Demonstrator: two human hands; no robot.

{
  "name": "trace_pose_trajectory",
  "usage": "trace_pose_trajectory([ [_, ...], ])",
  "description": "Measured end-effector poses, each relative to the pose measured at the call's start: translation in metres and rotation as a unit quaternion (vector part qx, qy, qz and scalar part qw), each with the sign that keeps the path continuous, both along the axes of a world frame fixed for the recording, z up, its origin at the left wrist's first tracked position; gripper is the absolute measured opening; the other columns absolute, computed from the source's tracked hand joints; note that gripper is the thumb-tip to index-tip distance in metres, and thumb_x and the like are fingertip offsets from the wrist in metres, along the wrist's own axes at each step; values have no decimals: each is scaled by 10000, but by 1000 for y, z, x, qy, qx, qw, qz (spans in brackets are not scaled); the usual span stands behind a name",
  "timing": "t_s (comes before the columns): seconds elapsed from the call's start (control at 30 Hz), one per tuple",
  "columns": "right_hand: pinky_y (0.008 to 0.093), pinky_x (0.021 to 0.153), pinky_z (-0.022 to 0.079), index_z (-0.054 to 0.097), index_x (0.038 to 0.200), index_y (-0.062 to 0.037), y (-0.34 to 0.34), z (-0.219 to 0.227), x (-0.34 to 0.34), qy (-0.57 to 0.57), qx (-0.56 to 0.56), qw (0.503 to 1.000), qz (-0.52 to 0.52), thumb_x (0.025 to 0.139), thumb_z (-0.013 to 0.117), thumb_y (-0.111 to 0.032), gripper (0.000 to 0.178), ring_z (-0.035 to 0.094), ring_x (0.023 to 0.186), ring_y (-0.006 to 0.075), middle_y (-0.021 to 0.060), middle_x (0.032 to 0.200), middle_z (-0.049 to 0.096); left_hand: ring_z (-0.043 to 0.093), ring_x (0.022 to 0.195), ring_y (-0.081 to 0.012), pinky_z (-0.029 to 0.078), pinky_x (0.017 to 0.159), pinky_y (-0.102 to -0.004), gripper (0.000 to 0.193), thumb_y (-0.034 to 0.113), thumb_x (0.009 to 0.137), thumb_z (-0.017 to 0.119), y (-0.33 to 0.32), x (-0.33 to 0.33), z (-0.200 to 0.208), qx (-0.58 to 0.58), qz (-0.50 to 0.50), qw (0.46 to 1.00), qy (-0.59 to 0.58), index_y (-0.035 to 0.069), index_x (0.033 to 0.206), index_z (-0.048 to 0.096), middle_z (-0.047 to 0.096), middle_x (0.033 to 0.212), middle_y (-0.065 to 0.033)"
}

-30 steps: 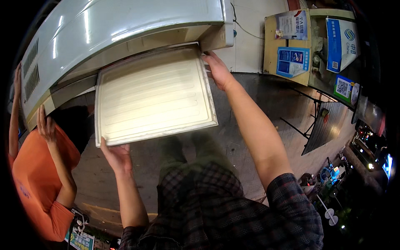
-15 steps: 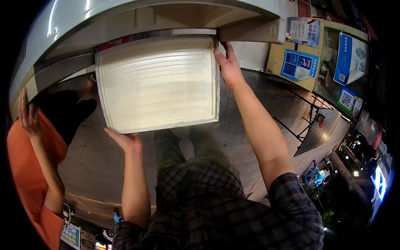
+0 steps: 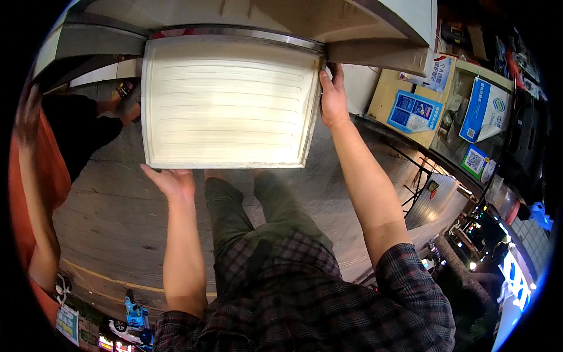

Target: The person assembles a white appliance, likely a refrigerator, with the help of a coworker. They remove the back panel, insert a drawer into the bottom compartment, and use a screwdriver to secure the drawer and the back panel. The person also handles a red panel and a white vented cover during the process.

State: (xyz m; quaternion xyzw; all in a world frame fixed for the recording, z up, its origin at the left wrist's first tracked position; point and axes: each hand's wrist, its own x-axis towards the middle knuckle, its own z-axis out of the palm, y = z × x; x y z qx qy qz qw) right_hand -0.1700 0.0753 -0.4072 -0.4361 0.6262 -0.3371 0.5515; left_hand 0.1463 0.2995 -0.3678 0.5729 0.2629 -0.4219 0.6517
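Note:
A white rectangular panel (image 3: 226, 105) with horizontal ribs and a narrow grey rim, like the inner side of a fridge door, is held up in front of me. Below its lower left edge, my left hand (image 3: 176, 183) supports it palm up, thumb spread to the left; the other fingertips are hidden beneath the panel. Gripping the upper right edge is my right hand (image 3: 333, 98), its thumb along the rim and some fingers behind. The panel's top edge lies close to the opening of a large metal-edged cabinet (image 3: 375, 51); whether they are joined I cannot tell.
A person in an orange top (image 3: 44, 176) stands close on the left, a hand raised to the cabinet. At right is a counter (image 3: 404, 111) with blue-and-white signs and a code card. A folding table (image 3: 434, 199) leans beyond my right arm. Parked vehicles (image 3: 132, 317) stand behind.
The panel and both hands have shifted slightly up and right in view, and its lower edge is now more level. The cabinet and person also appear shifted as my head moved.

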Motion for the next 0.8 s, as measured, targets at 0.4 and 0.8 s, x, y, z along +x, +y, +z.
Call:
trace_pose_trajectory([
  [0.4, 338, 1195, 313, 76, 1644, 15, -4, -34, -17, -47, 24, 998, 29, 1054, 592, -256, 830, 396, 1463, 288, 234, 1614, 374, 390, 1478, -313, 366, 1193, -459, 820, 682, 1057, 147, -8, 11, -66, -67, 3, 997, 27, 110, 1620, 314, 375, 1632, -101],
  [0.8, 348, 1101, 412, 318, 1541, 10, -21, -28, -22, -72, 67, 993, 61, 1016, 645, -190, 651, 543, 1261, 230, 170, 1424, 566, 458, 1422, -367, 414, 1130, -604, 603, 464, 1072, 285, -37, 27, -102, -59, -60, 991, 109, 123, 1542, 446, 453, 1565, -134],
])
